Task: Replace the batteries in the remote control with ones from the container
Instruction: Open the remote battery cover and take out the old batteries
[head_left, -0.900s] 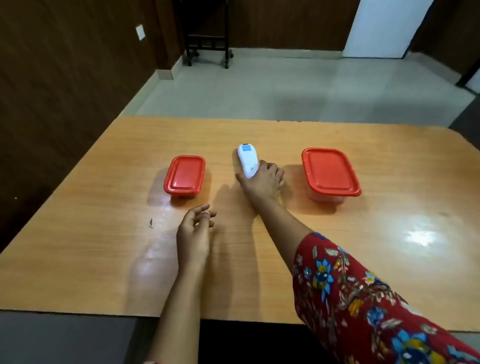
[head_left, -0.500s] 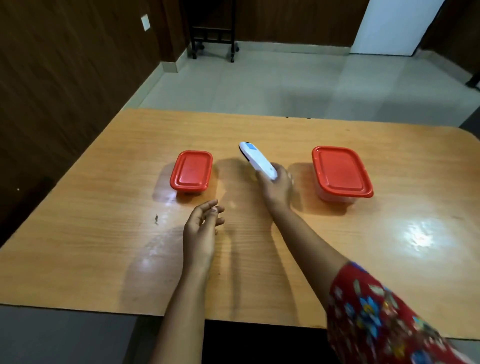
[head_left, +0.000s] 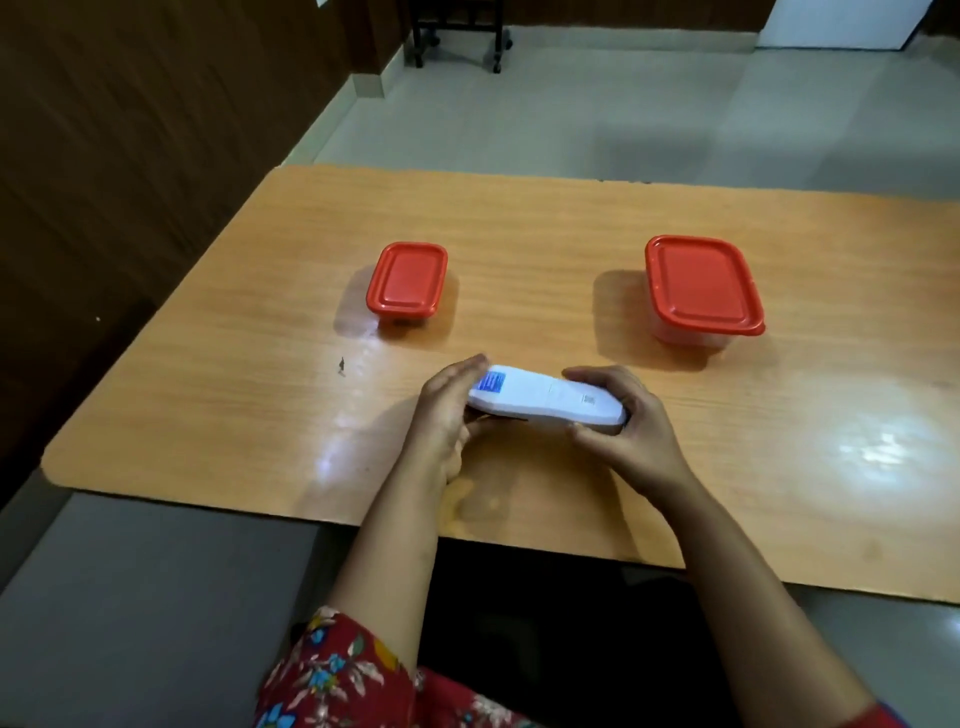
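- A dark wood-panelled wall (head_left: 104, 156) runs down the left side, and pale floor tiles (head_left: 571, 104) lie beyond the table.
- The wooden table (head_left: 519, 218) fills the middle of the view, with a small dark speck (head_left: 341, 365) on its left part.
- The small red-lidded container (head_left: 407, 279) stands left of centre on the table with its lid on. What is inside cannot be seen.
- A red floral sleeve (head_left: 332, 675) shows at the bottom edge, on the left arm.
- The left hand (head_left: 447, 405) cups the left end of the remote control (head_left: 545, 397), with its fingers (head_left: 467, 366) along the far side and its thumb tucked under the near edge.
- The remote control is white and lies crosswise between the two hands, near the table's front middle. Its plain back faces up, with a blue label at the left end. Whether it touches the tabletop cannot be told.
- The right hand (head_left: 623, 421) grips the remote's right end, fingers curled over the far edge and thumb pressed on the near edge.
- The larger red-lidded container (head_left: 704, 286) stands right of centre, well apart from the small one. Its lid is on and its walls are clear.
- A bright glare patch (head_left: 878, 452) sits on the table's right part.
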